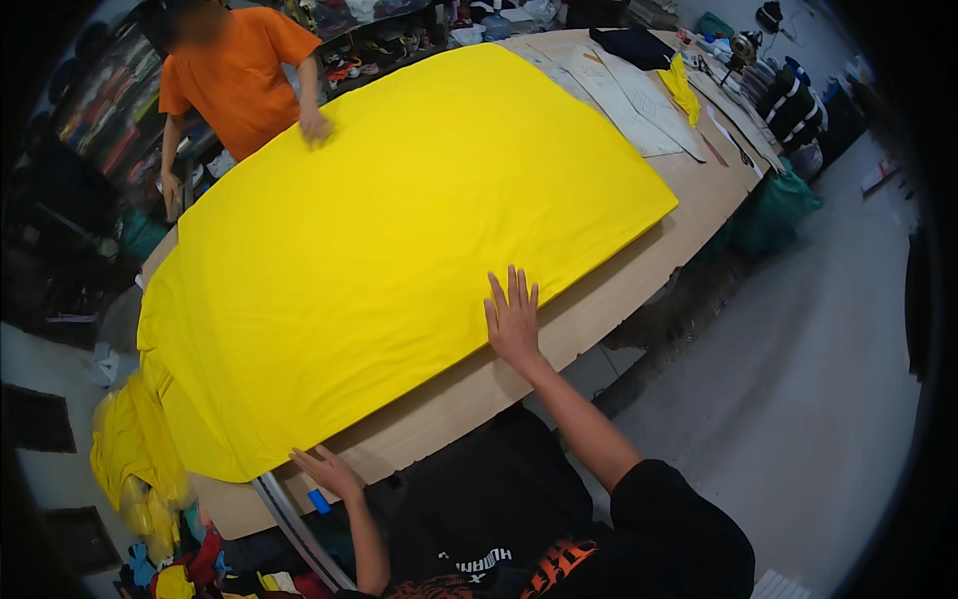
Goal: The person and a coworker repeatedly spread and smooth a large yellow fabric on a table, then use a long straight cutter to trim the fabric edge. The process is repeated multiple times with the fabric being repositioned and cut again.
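Observation:
A large sheet of bright yellow fabric (399,220) lies spread over the table, in what looks like a thick stack with a straight near edge. My right hand (513,319) rests flat on that near edge, fingers spread and pointing away from me. Farther left, my left hand (329,472) is at the fabric's near corner, its fingers stretched out along the edge and partly over it. Neither hand grips anything. Beside my left hand, a small blue object (319,501) sits on the table's edge, next to a grey metal strip (299,534).
Across the table a person in an orange shirt (239,75) holds one blurred hand over the fabric. Paper patterns (624,100), scissors (743,155) and a yellow scrap (681,90) lie at the far right. Bunched yellow cloth (135,449) hangs off the left end.

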Tool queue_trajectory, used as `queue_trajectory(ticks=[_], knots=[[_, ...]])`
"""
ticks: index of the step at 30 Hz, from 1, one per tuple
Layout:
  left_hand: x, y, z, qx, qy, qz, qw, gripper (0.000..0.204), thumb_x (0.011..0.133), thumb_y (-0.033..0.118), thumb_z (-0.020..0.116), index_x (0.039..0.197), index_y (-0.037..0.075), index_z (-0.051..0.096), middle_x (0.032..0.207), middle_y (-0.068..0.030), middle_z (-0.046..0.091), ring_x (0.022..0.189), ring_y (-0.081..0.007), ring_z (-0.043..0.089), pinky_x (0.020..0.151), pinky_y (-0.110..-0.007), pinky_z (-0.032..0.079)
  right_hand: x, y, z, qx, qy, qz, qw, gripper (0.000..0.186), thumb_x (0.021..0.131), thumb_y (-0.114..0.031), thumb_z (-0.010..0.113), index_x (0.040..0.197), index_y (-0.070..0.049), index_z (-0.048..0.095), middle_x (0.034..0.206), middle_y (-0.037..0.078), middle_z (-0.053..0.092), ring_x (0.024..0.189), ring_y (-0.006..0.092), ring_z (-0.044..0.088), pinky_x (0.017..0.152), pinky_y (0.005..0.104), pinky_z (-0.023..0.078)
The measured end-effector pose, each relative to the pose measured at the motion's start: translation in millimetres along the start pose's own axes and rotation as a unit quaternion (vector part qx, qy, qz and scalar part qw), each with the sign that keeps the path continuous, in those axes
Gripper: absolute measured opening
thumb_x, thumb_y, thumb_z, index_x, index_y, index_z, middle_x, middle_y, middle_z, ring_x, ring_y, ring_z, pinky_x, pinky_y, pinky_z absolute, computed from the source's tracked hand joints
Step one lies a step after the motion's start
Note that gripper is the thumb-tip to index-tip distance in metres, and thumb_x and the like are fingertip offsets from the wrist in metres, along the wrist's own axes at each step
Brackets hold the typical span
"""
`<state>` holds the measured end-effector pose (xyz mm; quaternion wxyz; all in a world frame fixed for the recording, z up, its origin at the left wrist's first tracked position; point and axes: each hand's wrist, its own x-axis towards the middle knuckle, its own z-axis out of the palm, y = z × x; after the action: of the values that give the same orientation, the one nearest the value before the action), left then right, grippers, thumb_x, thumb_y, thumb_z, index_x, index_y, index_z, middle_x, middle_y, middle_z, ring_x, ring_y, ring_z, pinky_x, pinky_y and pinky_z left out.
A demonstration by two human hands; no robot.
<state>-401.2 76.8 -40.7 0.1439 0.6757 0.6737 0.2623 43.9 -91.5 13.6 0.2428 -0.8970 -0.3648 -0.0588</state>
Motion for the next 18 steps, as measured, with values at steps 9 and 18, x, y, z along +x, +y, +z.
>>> queue_trajectory(ticks=[9,18], knots=[[-131,44,28,0.095,-0.154,0.006,0.984,0.069,0.110,0.026,0.049,0.164,-0.008,0.025,0.171,-0.0336,0.020,0.161,-0.0471,0.017,0.132,-0.053,0.013,51,55,10,-0.077,-0.075,-0.041,0.993,0.061,0.112,-0.040,0.043,0.168,-0.017,0.034,0.174,0.024,0.023,0.163,0.0399,0.016,0.129,0.0632,0.009],[-154,65,40,0.067,-0.064,-0.057,0.994,0.067,0.105,0.023,0.055,0.162,-0.005,0.034,0.169,-0.0320,0.028,0.159,-0.0473,0.024,0.128,-0.053,0.024,4,60,-15,-0.072,-0.142,-0.071,0.985,0.063,0.111,-0.032,0.044,0.170,-0.013,0.028,0.177,0.023,0.012,0.165,0.0400,0.009,0.131,0.0583,0.004]])
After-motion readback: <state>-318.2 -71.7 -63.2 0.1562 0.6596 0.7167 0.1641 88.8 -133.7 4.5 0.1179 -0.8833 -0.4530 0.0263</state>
